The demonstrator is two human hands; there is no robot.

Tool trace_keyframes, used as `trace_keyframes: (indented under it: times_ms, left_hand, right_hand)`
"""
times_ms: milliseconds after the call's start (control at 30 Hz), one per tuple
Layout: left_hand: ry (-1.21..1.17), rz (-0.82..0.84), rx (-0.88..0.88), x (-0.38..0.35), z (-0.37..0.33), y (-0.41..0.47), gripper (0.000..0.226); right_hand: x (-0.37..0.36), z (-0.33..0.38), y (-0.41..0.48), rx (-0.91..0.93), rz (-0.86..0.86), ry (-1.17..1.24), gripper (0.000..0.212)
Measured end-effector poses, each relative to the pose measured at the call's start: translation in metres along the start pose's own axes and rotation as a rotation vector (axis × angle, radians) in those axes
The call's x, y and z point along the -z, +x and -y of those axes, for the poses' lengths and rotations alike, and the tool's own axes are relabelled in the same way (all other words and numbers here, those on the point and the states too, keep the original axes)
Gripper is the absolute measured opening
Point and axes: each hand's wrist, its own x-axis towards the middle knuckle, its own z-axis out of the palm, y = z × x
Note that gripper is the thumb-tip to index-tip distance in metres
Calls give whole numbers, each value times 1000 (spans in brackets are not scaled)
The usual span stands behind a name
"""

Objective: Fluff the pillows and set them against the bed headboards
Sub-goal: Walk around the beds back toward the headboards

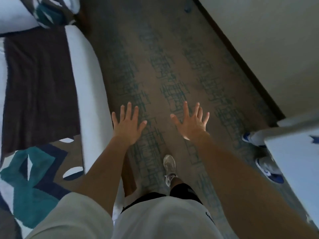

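Observation:
My left hand [126, 125] and my right hand [190, 122] are stretched out in front of me over the carpet, palms down, fingers spread, holding nothing. The bed [87, 69] runs along my left, its white edge just left of my left hand. A dark brown runner [38, 83] lies across it, and a teal, navy and white patterned cover [29, 183] lies nearer to me. At the top left sits a white pillow [15, 14] beside a patterned cushion [51, 12]. No headboard is in view.
Brown carpet with teal line patterns [172, 69] fills the aisle ahead. A white wall with a dark baseboard [245, 62] runs along the right. Another person's blue and white shoes [269, 169] stand at the right, by a white corner [293, 152]. My own shoe [169, 167] is below my hands.

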Motion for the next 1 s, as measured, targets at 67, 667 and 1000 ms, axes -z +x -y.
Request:
trace_keyframes:
  times_ms: [67, 667, 1000]
  left_hand:
    - [-34, -13, 60, 9, -7, 19, 77]
    - [-41, -91, 326, 66, 24, 145, 80]
    - [-48, -124, 374, 119, 114, 270, 83]
  right_hand:
    - [19, -2, 31, 55, 4, -35, 90]
    - [105, 63, 221, 289, 30, -132, 91]
    - [156, 175, 342, 314, 25, -152, 91]
